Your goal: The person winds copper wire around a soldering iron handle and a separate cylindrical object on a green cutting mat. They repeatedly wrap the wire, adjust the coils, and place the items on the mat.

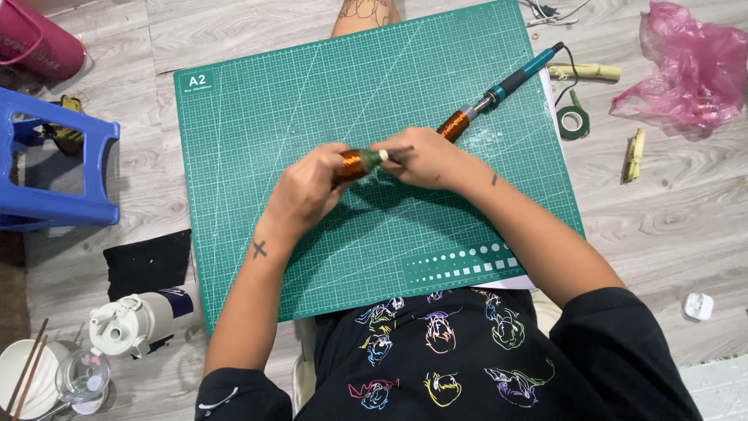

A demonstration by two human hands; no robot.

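One grey wood-plank floor (662, 226) fills the view, and on it lies a big green cutting mat (257, 156) ruled with a white grid, under both hands and spreading well out from the fingers on every side. Far left of the fingers stands a blue plastic stool (54, 168), with a dark pink bag (39, 43) beyond it in the corner. Far right of the fingers, off the mat, lies a crumpled pink plastic bag (693, 70).

Below and left of the fingers, beside the mat's edge, sit a black cloth (148, 263), a white bottle (136, 321) on its side, and a white bowl (31, 382) with chopsticks across it.

Up and right of the fingers, a teal-handled tool (506, 82) lies slantwise on the mat, a second copper-wound piece (453, 125) at its near end, just beyond the right knuckles. Further right, past the mat's edge, rest a roll of green tape (573, 122), two pale sticks (584, 72) (634, 154), and a small white object (698, 306) near the right elbow.

The left hand (308, 187) curls its fingers closed about a copper coil (352, 164), which sits between the two hands above the mat's middle. The right hand (425, 160) pinches the coil's green end (374, 157) between thumb and fingertips, fingers drawn tight together.
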